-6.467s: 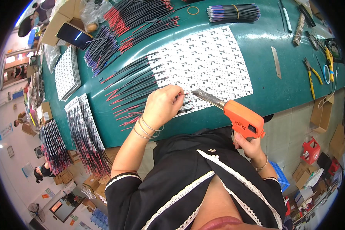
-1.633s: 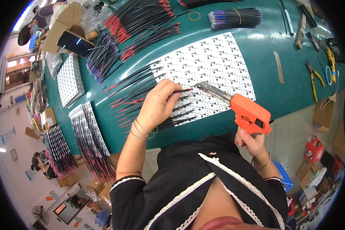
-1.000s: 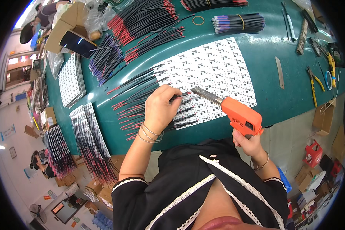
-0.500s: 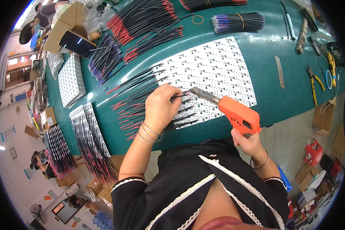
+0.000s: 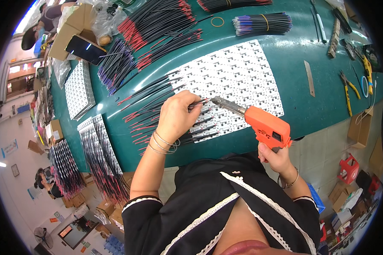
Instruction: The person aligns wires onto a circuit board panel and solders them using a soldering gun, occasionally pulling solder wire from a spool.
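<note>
My left hand (image 5: 176, 114) pinches a thin black wire (image 5: 202, 101) over a white circuit-board panel (image 5: 242, 70). The wire's tip points right, toward the metal nose of an orange soldering gun (image 5: 266, 124). My right hand (image 5: 276, 158) grips that gun by its handle, at the panel's lower right. Only a small gap, if any, shows between nose and wire tip; contact is too small to tell. Several black wires with red ends (image 5: 142, 114) stick out leftward from the panel's left part, partly behind my left hand.
Loose wire bundles (image 5: 155, 21) and a banded bundle (image 5: 263, 24) lie at the back. A phone (image 5: 86, 49) leans on a carton. More panels (image 5: 78, 90) and a wired stack (image 5: 98, 148) sit left. Yellow-handled pliers (image 5: 350, 94) and a blade (image 5: 309, 78) lie right.
My left hand has shifted slightly left and up with a wire in its pinch. The soldering gun's body has moved a little right. The panel sits slightly further left.
</note>
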A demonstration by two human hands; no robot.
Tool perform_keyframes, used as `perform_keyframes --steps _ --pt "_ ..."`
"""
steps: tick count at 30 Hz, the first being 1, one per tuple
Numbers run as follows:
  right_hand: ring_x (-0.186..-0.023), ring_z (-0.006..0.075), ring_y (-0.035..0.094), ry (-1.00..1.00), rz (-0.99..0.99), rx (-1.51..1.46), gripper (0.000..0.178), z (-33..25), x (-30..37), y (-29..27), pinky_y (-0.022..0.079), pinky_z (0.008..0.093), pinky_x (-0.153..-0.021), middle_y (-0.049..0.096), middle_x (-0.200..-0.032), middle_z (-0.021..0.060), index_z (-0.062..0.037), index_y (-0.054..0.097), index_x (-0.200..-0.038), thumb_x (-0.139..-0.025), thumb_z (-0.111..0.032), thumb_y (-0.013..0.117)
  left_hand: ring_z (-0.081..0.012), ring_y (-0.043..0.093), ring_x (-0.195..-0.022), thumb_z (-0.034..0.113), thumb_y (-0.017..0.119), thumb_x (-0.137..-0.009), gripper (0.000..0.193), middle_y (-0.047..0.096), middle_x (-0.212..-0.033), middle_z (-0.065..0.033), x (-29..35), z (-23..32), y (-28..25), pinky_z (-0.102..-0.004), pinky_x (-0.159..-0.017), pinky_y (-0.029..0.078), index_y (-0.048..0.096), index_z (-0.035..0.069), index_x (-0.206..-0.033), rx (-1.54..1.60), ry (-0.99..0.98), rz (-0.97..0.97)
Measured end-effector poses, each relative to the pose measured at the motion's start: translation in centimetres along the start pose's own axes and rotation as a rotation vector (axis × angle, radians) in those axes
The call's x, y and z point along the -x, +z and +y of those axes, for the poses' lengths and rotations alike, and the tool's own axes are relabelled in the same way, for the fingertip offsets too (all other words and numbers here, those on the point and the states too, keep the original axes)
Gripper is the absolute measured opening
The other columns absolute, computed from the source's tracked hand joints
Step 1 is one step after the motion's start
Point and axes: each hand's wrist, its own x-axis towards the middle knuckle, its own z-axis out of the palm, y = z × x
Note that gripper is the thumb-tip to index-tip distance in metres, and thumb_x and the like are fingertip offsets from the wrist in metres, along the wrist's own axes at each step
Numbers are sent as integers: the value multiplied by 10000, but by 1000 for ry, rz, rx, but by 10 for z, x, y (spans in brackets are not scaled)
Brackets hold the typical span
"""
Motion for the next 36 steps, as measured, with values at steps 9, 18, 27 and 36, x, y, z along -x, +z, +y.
perform_keyframes --steps 9,18,27,36 --pt "-452 56 459 72 -15 14 250 -2 0 -3 376 195 -398 511 -612 16 4 476 -1012 -813 -118 566 -282 569 -659 61 636 -690 96 581 -709 -122 0 -2 -1 -327 -604 442 617 1 -763 -4 27 -24" --pt "-415 72 436 -45 57 -33 280 0 -1 -3 356 203 -390 469 -528 26 54 463 -1007 -833 -157 528 -264 555 -656 80 623 -700 76 553 -703 -91 2 -6 0 -337 -581 440 599 38 -758 -1 55 -13" --pt "-410 74 428 -66 41 -47 261 -8 -11 -1 359 205 -396 463 -525 25 51 471 -988 -833 -152 523 -234 577 -685 49 581 -782 94 582 -768 -112 8 -11 -5 -282 -629 450 574 -10 -856 185 48 51" --pt "-439 69 445 -61 31 25 139 -8 -17 1 372 202 -406 475 -544 13 -14 497 -836 -841 -150 525 -242 537 -645 -6 590 -742 104 534 -750 -98 1 0 -4 -316 -581 442 601 26 -840 115 54 224"
